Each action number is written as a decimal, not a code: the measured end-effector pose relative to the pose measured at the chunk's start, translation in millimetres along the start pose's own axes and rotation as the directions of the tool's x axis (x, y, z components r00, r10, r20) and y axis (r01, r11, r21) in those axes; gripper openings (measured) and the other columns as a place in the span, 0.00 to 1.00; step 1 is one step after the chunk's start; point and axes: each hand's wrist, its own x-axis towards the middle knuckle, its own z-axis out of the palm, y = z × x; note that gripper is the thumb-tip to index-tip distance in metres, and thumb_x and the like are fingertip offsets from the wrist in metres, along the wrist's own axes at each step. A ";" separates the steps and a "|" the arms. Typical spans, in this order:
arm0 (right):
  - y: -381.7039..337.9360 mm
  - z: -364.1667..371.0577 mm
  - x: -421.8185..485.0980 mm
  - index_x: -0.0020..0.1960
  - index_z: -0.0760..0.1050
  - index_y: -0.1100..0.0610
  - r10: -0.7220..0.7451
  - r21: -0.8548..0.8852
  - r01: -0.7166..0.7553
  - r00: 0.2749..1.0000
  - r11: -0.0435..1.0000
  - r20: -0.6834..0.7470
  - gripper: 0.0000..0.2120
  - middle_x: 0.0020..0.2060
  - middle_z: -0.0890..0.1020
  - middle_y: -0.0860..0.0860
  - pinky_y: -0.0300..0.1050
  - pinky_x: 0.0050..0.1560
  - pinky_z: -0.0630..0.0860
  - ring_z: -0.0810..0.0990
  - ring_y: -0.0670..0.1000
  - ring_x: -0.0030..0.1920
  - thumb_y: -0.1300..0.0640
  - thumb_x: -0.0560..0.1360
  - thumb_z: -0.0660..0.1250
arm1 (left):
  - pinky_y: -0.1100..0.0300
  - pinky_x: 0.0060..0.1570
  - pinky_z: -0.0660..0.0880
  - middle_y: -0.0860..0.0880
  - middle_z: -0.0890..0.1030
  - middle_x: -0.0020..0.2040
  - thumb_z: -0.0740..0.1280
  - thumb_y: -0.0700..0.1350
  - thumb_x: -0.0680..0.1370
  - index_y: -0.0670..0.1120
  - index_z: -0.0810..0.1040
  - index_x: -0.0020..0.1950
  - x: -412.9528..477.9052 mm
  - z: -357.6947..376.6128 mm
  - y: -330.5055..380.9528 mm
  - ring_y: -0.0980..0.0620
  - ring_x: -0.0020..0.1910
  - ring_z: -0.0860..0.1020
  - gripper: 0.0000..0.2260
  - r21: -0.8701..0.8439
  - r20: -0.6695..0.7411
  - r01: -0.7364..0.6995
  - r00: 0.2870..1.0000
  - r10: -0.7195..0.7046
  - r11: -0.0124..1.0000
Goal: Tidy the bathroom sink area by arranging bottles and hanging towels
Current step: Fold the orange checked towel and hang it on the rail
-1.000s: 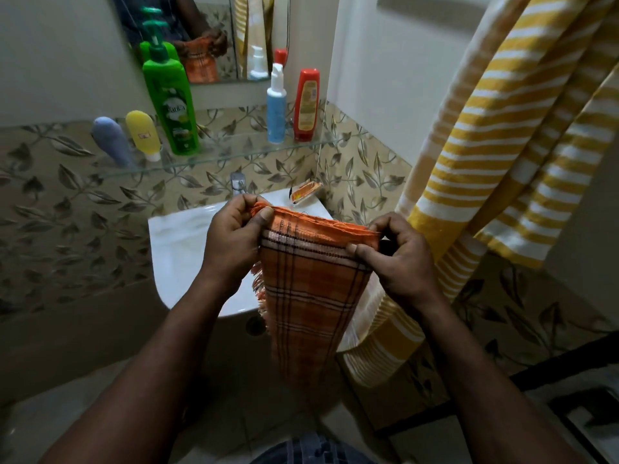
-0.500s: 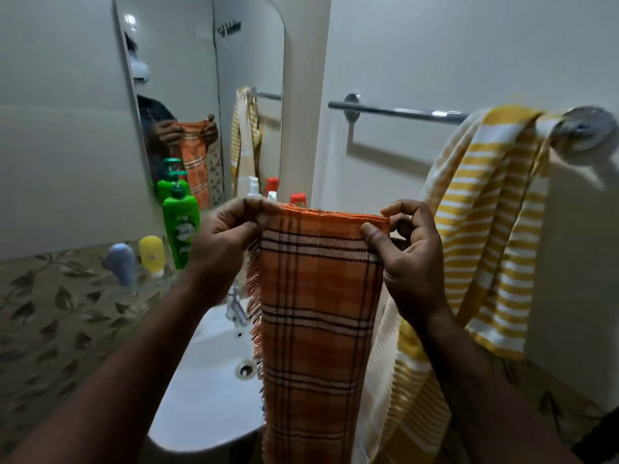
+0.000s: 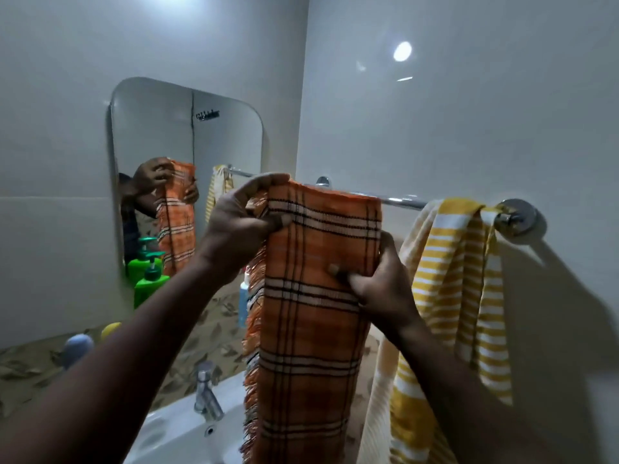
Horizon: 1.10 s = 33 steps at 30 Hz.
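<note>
**Orange towel held up at rail**

At far left a green plastic pump bottle stands below the wall mirror, w/ a steel tap and white ceramic sink lower down. L hand has its fingers curled tight round the top-left corner of the orange plaid fringed towel. The towel hangs long in front of the chrome wall rail, top edge at rail height. R hand pinches its right edge, lower down. A yellow-and-white striped towel drapes over the rail at right.
</note>
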 end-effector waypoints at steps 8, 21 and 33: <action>-38.4 -9.0 66.5 0.76 0.64 0.48 -0.270 -0.195 0.257 0.962 0.947 -0.044 0.40 0.47 0.84 0.41 0.30 0.49 0.80 0.85 0.42 0.47 0.57 0.71 0.82 | 0.53 0.48 0.85 0.42 0.85 0.55 0.69 0.29 0.77 0.40 0.75 0.71 84.9 3.7 8.4 0.44 0.52 0.84 0.22 -0.103 0.003 -0.047 0.999 0.048 0.994; -46.8 3.1 179.0 0.73 0.66 0.51 -0.108 -0.208 0.072 0.980 0.976 -0.169 0.37 0.59 0.84 0.51 0.56 0.61 0.83 0.86 0.53 0.55 0.52 0.71 0.82 | 0.51 0.48 0.85 0.39 0.86 0.54 0.88 0.48 0.60 0.40 0.85 0.59 130.6 2.0 -120.1 0.44 0.48 0.86 0.31 -0.412 0.368 0.436 0.883 -0.292 0.800; -57.1 8.4 266.3 0.71 0.67 0.56 -0.047 -0.793 -0.197 0.961 0.576 -0.273 0.36 0.60 0.80 0.57 0.49 0.53 0.74 0.80 0.61 0.59 0.43 0.72 0.79 | 0.54 0.42 0.85 0.40 0.87 0.51 0.69 0.31 0.79 0.39 0.81 0.60 242.9 0.3 -131.2 0.45 0.45 0.86 0.11 -0.348 0.367 0.355 0.903 -0.223 0.868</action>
